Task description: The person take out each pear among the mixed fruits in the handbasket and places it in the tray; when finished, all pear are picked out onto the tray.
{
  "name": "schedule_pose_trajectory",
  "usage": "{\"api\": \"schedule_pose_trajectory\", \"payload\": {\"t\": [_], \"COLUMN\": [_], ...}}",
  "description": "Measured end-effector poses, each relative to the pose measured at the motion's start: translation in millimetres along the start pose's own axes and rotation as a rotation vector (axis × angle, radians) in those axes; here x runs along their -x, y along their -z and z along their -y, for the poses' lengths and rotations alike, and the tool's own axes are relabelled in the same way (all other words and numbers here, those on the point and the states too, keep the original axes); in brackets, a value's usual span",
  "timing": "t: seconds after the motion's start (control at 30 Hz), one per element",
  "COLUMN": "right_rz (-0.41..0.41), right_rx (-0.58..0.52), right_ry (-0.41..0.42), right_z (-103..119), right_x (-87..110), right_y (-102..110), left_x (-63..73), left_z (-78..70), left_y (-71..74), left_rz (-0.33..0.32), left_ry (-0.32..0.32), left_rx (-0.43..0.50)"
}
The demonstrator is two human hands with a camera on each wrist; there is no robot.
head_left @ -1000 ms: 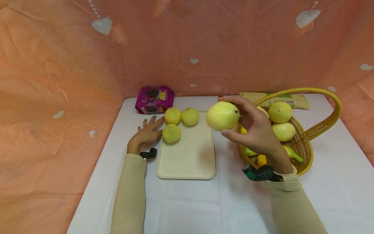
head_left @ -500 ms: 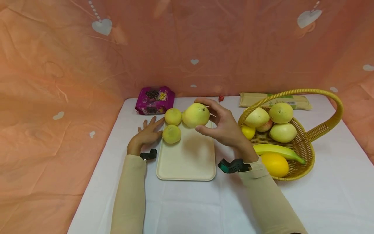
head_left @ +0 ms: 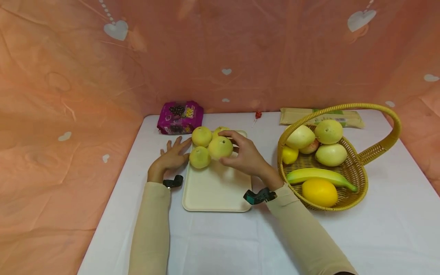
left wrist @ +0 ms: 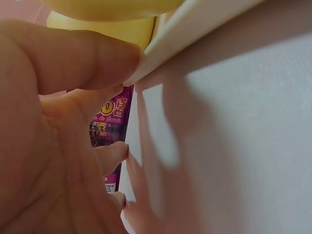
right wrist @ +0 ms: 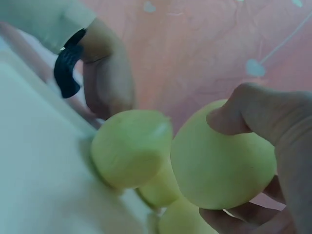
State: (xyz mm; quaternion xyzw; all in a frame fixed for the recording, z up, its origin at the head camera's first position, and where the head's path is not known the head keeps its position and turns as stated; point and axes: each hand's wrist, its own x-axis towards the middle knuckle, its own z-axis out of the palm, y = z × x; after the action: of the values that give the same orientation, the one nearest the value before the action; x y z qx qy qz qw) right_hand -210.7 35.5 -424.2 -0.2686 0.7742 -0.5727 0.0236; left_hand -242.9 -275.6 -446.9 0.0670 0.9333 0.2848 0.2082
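My right hand (head_left: 248,156) grips a pale yellow pear (head_left: 220,148) between thumb and fingers, over the upper part of the cream tray (head_left: 216,194). In the right wrist view this held pear (right wrist: 222,158) is up close, beside a second pear (right wrist: 131,146). On the tray sit a back-left pear (head_left: 201,136), a front-left pear (head_left: 200,157) and another pear (head_left: 220,130) partly hidden behind the held one. My left hand (head_left: 172,156) lies at the tray's left edge with its fingers spread. The left wrist view has its thumb (left wrist: 92,61) against the tray rim (left wrist: 180,39).
A wicker basket (head_left: 362,187) with a tall handle stands at the right, holding several pears, a banana (head_left: 321,175), and a yellow-orange fruit (head_left: 319,193). Behind are a purple packet (head_left: 181,117), a red lollipop (head_left: 258,115) and a long beige packet (head_left: 299,114).
My right hand has carried the pear left from beside the basket to over the tray, then lower and nearer the front-left pear. The left hand has stayed at the tray's edge.
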Motion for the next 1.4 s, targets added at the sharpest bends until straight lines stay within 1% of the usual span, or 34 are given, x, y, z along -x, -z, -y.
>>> {"api": "schedule_pose_trajectory", "payload": {"t": [0.2,0.3,0.43,0.57,0.67,0.87,1.03,1.13,1.23,1.3,1.4], "right_rz": [-0.017,-0.027,-0.025,-0.021,-0.021,-0.017,0.001,0.007,-0.001,-0.009,-0.005], "right_rx": [0.063,0.106,0.168,0.205,0.218,0.230,0.243,0.295,0.364,0.391,0.355], "right_ry": [-0.063,-0.079,-0.084,-0.088,-0.085,-0.070,-0.093,-0.097,-0.076,-0.052,-0.012], "right_z": [-12,-17,-23,-31,-35,-36,-33,-29,-21,-11,5], "right_x": [0.7,0.6,0.3,0.2,0.1,-0.2,1.1,2.3,4.2,7.2,15.3], "right_y": [-4,-5,-8,-12,-14,-19,-19,-17,-14,-12,-8], "left_x": [-0.4,-0.4,-0.3,-0.1,0.5,1.3,1.4,0.3,-0.4,-0.3,0.1], "left_z": [-0.2,-0.1,-0.3,-0.5,-0.6,-1.3,-0.2,0.6,0.8,0.8,1.2], "left_y": [-0.1,-0.1,0.1,0.1,0.4,1.1,0.4,0.0,-0.1,0.1,0.4], "left_rz": [0.003,0.001,0.000,-0.001,-0.003,-0.006,-0.002,0.000,-0.001,0.001,0.003], "left_ry": [-0.002,-0.004,-0.008,-0.012,-0.010,-0.004,-0.004,-0.001,0.005,0.004,0.002], "left_rx": [0.010,0.007,0.007,0.003,-0.003,-0.017,-0.009,0.000,0.009,0.008,0.004]}}
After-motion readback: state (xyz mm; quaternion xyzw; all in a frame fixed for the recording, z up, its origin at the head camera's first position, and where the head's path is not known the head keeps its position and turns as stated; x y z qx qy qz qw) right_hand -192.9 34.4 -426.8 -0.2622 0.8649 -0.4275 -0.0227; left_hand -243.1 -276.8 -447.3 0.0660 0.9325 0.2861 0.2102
